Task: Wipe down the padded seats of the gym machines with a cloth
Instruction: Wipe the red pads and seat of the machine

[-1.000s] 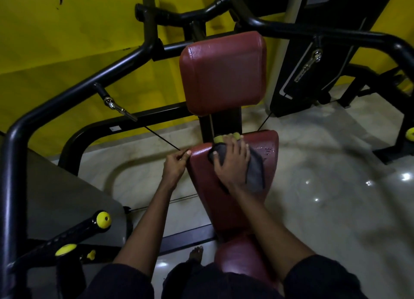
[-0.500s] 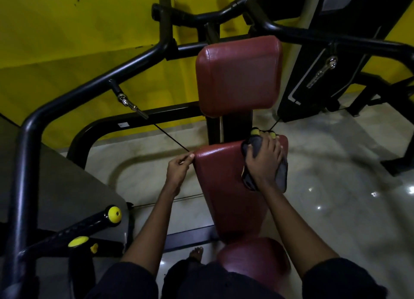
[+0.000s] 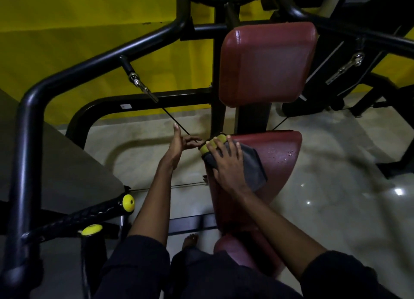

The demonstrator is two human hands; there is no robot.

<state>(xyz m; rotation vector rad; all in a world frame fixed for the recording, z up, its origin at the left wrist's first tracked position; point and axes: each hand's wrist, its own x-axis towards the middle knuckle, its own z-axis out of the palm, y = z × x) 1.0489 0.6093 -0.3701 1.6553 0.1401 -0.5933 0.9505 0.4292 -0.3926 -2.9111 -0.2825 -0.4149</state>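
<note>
Closest in, the red seat (image 3: pixel 275 159) is stretching away beneath both forearms. The right hand (image 3: pixel 226 164) is pressing down with fingers spread flat on the grey cloth (image 3: pixel 253 168) — the cloth is lying on the seat's far left corner, its yellow-green edge under the fingertips. Just beside that corner the left hand (image 3: pixel 179 144) is hanging loose and unclenched, holding nothing, near a thin cable (image 3: pixel 172 119). Beyond, the red back pad (image 3: pixel 266 63) is standing upright before a yellow wall (image 3: pixel 78 18).
</note>
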